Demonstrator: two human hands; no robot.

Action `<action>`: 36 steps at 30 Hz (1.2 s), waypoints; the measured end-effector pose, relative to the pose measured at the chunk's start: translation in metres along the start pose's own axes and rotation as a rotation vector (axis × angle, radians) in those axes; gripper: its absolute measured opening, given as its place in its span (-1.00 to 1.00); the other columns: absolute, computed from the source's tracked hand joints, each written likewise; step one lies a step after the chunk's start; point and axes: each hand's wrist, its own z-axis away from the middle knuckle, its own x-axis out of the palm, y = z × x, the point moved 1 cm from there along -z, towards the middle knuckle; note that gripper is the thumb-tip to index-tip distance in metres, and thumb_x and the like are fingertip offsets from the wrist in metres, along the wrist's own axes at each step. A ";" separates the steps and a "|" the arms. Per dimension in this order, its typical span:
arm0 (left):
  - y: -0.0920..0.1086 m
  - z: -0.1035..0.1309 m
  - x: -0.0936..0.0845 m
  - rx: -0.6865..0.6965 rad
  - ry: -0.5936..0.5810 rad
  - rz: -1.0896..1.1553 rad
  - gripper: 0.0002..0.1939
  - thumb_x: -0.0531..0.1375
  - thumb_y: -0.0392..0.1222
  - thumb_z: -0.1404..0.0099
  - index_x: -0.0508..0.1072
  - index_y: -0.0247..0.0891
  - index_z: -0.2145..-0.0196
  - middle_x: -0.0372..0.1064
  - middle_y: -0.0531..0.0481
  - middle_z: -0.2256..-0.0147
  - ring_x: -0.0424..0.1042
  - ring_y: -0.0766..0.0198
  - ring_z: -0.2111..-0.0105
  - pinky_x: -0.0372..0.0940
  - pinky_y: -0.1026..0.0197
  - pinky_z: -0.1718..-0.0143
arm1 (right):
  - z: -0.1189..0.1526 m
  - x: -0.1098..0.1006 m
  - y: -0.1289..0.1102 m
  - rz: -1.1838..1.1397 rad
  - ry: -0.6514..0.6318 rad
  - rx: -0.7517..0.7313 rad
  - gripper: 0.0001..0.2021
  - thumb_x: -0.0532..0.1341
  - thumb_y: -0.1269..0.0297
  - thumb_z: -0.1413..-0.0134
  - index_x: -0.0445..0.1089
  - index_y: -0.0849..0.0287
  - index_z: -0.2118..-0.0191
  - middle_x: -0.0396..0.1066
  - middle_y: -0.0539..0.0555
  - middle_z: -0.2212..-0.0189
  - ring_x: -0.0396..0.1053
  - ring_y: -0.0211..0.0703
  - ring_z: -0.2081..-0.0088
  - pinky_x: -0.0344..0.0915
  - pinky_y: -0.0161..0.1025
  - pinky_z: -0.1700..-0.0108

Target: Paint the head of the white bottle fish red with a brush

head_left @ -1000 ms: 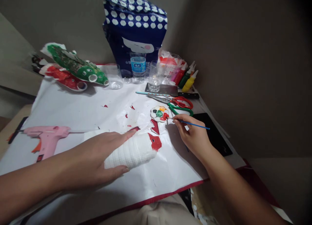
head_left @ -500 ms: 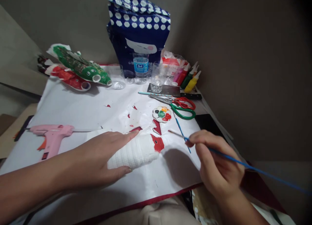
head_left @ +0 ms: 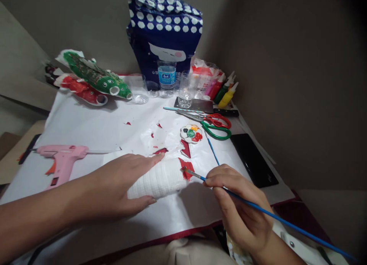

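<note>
My left hand (head_left: 129, 181) is wrapped over a white, ribbed, tube-like fish body (head_left: 164, 181), thumb on the near side and fingers on the far side. Red paint with a dark eye spot covers its right end. Between the thumb and fingers of my right hand (head_left: 241, 207) is a blue paintbrush (head_left: 255, 205), its bristles touching the red end. Beyond them lies a flower-shaped palette (head_left: 191, 134) with green, red, orange and black paint. A second thin blue brush (head_left: 212, 150) leans away from the palette's right side, partly hidden by my right hand.
A pink glue gun (head_left: 63, 160) lies at the left. Two painted fish, one green (head_left: 97, 75) and one red (head_left: 80, 90), stand behind. Scissors (head_left: 216, 127), a knife (head_left: 226, 112), clear cups (head_left: 185, 91), paint bottles (head_left: 228, 95) and a black phone (head_left: 254, 158) lie rightward.
My right hand has moved left and down, bringing the brush tip from above the table onto the red end. My left hand keeps its hold. The phone shows more fully.
</note>
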 end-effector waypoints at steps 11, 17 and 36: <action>-0.002 -0.001 0.000 0.019 0.029 0.023 -0.09 0.24 0.05 -0.40 -0.15 -0.01 -0.52 0.23 -0.16 -0.37 0.36 -0.10 -0.26 0.30 -0.06 -0.23 | -0.003 -0.004 -0.008 0.016 -0.078 0.007 -0.71 0.11 0.65 -0.17 0.42 0.17 0.12 0.45 0.05 0.34 0.45 -0.17 0.29 0.39 -0.18 0.26; 0.000 -0.001 0.000 0.018 0.032 0.016 -0.09 0.25 0.02 -0.39 -0.14 -0.03 -0.52 0.24 -0.17 -0.37 0.38 -0.10 -0.24 0.30 -0.06 -0.23 | -0.004 0.000 -0.006 0.030 -0.025 0.016 -0.69 0.12 0.65 -0.19 0.41 0.16 0.08 0.47 0.05 0.30 0.45 -0.16 0.25 0.40 -0.16 0.19; -0.002 0.000 0.001 0.012 0.048 0.035 -0.11 0.27 0.05 -0.36 -0.04 -0.04 -0.50 0.29 -0.18 -0.34 0.40 -0.13 -0.22 0.33 -0.09 -0.22 | 0.006 0.004 0.002 0.118 0.263 0.205 -0.83 0.32 0.48 -0.24 0.58 0.05 0.15 0.57 -0.06 0.42 0.55 -0.25 0.44 0.49 -0.32 0.37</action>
